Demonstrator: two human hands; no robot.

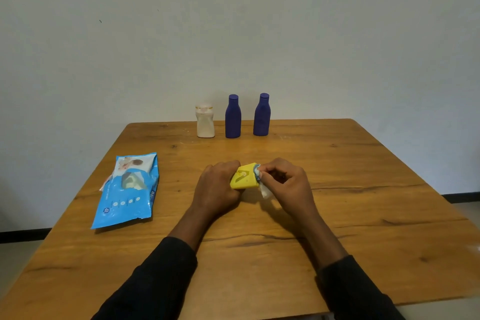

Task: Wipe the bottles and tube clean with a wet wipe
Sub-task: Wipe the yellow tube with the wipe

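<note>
Wiping of yellow tube [244, 179].
Fingers of left hand [217, 187] clamp tube; fingers of right hand [288, 184] pinch wet wipe [265, 192] at its 3 o'clock end.

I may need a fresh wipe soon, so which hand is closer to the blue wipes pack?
Left. The left hand, gripping the yellow tube, sits to the right of the wipes pack; the right hand, pinching a wipe, is beyond the tube.

The yellow tube [244, 178] touches a wet wipe [265, 191] mid-table; white bottle [205, 123], left blue bottle [233, 118] and right blue bottle [261, 117] stand behind.
</note>
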